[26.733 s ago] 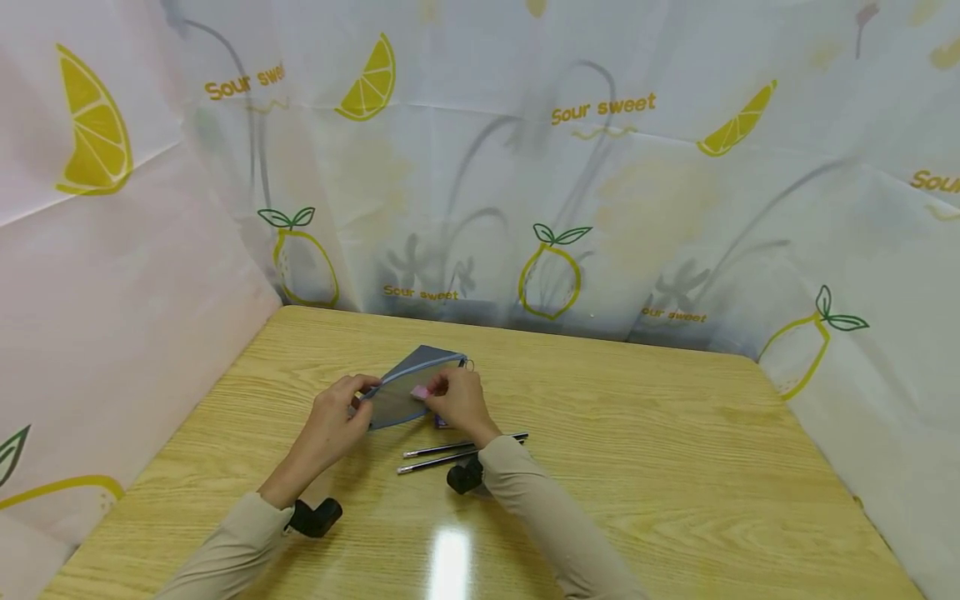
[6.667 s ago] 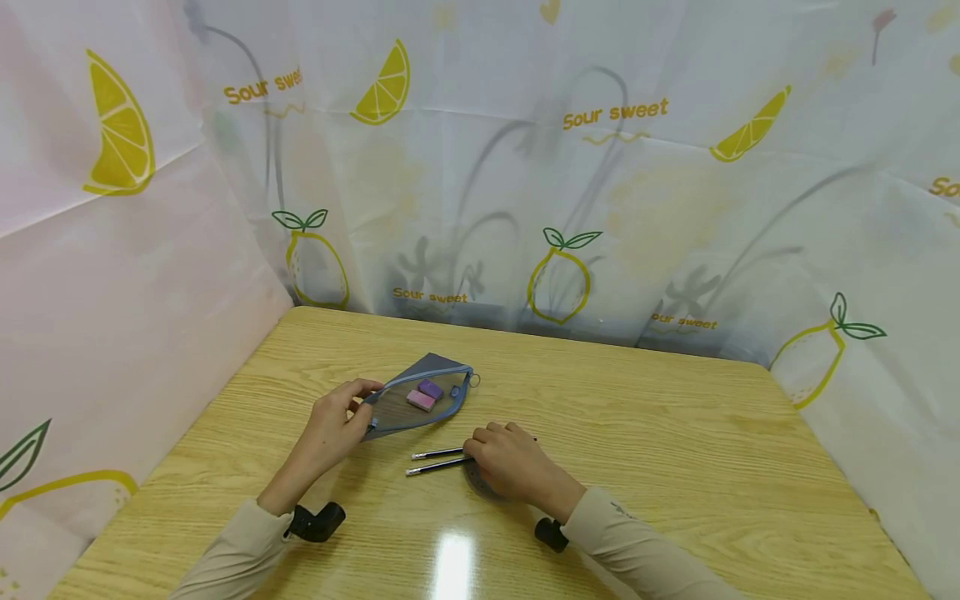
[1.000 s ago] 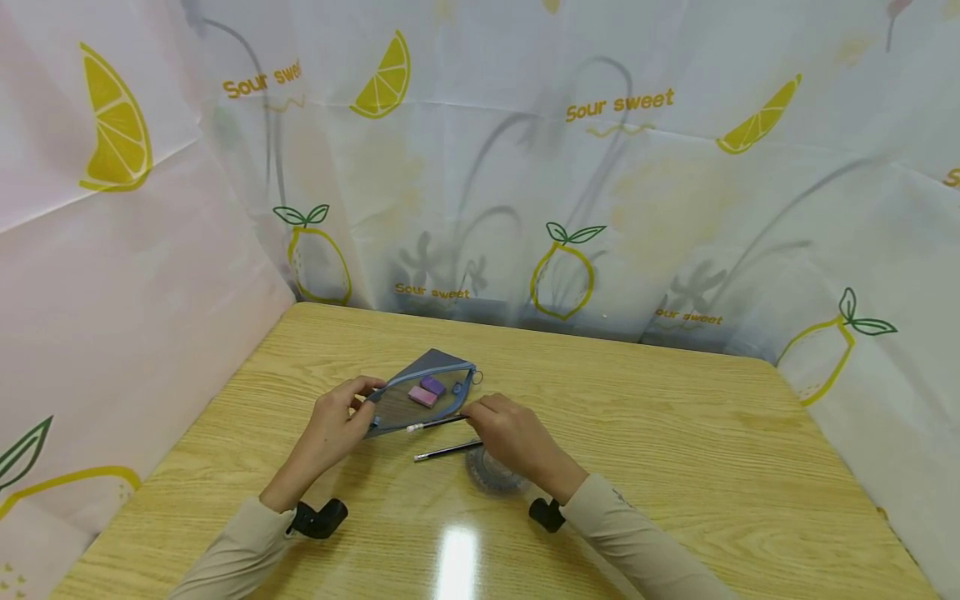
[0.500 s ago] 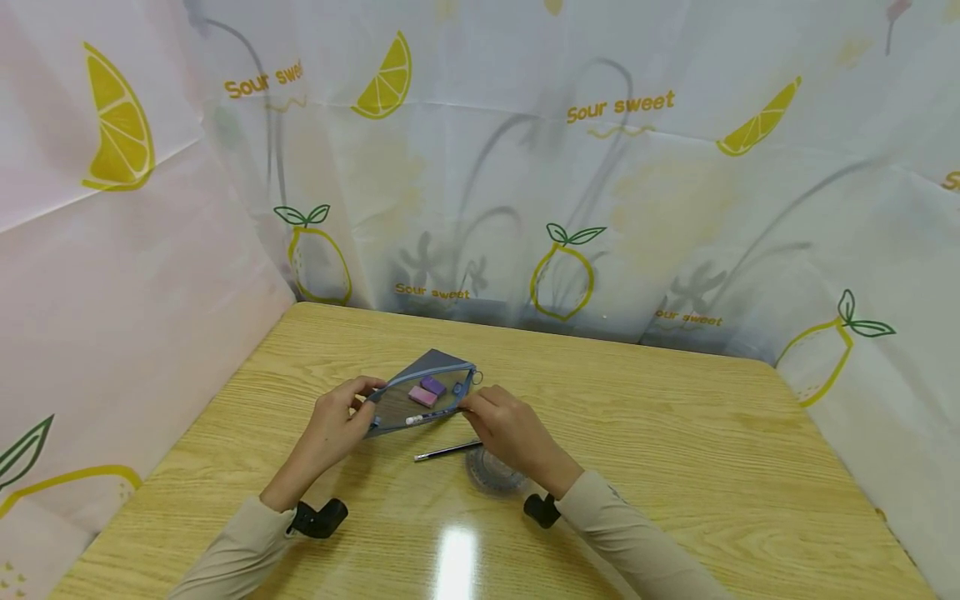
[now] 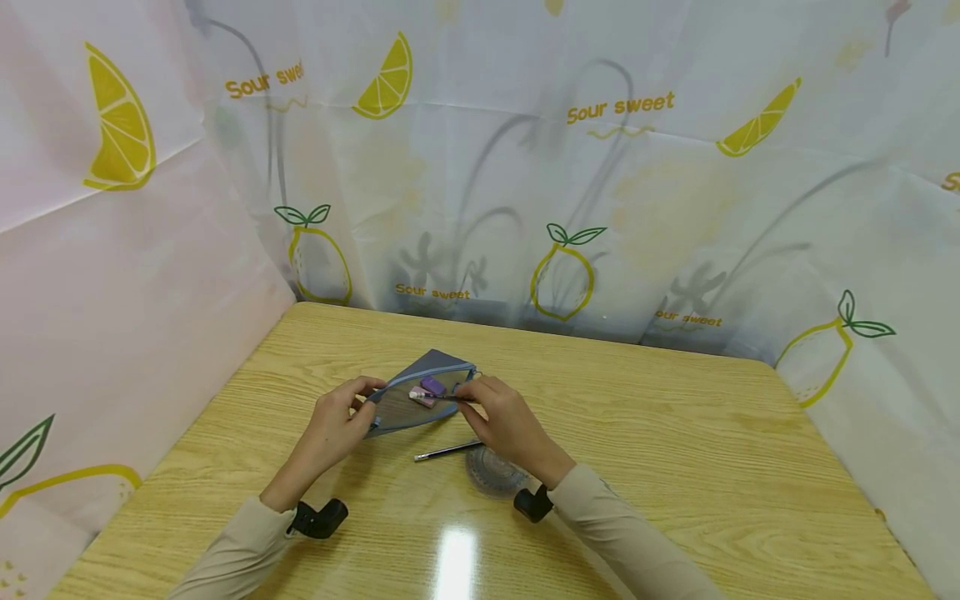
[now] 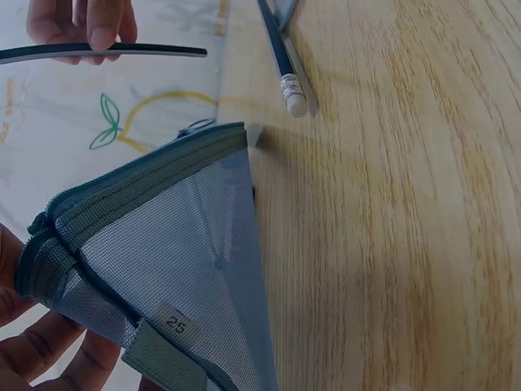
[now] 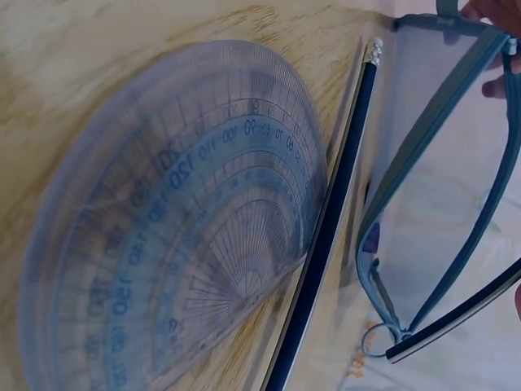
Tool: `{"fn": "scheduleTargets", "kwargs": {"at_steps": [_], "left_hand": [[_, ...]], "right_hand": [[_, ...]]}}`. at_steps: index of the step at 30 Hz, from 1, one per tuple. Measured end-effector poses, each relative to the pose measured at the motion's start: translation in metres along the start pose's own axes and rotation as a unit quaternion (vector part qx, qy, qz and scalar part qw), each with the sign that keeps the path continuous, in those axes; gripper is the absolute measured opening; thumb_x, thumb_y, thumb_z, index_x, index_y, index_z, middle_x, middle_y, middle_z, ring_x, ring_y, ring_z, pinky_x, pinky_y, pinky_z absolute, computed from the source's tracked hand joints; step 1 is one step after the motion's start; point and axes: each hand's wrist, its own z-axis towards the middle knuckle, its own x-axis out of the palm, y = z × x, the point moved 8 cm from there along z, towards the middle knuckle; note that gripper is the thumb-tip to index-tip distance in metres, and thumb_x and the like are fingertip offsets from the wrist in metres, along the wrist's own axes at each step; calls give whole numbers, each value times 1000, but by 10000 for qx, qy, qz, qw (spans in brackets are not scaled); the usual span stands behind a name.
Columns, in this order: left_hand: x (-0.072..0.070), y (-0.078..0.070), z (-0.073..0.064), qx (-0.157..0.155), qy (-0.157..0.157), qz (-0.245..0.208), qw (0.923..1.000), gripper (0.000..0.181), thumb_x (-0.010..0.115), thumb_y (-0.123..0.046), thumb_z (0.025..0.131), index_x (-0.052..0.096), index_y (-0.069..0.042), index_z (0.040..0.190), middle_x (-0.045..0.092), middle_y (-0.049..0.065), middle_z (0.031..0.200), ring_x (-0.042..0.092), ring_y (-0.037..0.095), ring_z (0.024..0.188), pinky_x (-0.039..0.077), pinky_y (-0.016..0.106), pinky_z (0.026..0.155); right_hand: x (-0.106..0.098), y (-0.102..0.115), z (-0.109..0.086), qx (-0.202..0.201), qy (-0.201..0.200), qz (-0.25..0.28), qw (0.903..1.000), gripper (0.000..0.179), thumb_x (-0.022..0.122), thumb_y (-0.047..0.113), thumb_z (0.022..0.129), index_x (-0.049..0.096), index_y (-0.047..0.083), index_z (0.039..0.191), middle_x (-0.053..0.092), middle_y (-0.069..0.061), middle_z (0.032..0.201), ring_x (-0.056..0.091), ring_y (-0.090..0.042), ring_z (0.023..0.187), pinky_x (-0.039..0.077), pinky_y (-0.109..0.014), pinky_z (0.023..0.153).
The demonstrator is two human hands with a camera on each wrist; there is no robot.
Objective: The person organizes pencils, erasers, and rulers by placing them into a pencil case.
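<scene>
My left hand (image 5: 337,421) grips the near left corner of a blue-grey mesh zip pouch (image 5: 393,412), its mouth spread apart. Two small eraser-like blocks, one purple (image 5: 432,384) and one pink (image 5: 426,403), show inside it. Over the pouch's mouth, my right hand (image 5: 510,421) pinches a dark pencil (image 7: 464,314), its white eraser end pointing left. A second dark pencil (image 7: 330,212) lies on the table below the pouch. Beside it is a clear half-round protractor (image 7: 203,195), partly under the right wrist in the head view.
The wooden table (image 5: 637,450) reaches back to a lemon-print cloth (image 5: 480,167), which also hangs on both sides. Black wrist cameras sit at the left cuff (image 5: 321,518) and the right cuff (image 5: 532,504). A ring hangs from the zip's right end.
Long before, the right hand held the pink block; later it reached to the pencils on the table. Within the last second it raised one pencil over the pouch. The left hand stays put.
</scene>
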Motion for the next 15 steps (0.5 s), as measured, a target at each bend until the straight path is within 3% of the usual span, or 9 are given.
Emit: {"fn": "scheduleTargets", "kwargs": {"at_steps": [10,15], "left_hand": [[0,0,0,15,-12,30,10000,30,51,9,89,67,0,112,65,15,105,61,22,81,48,30,57],[0,0,0,34,-10,51,10000,30,50,8,89,67,0,112,65,15,107,61,23,84,48,30,59]], "right_hand": [[4,-3,4,55,-139,273,9995,19,74,-5,81,65,3,96,63,-6,92,64,-17,87,49,-17,77],[7,-8,6,301,-147,605,9976,16,70,-4,84,63,3,97,63,-7,93,64,-17,87,51,-19,77]]}}
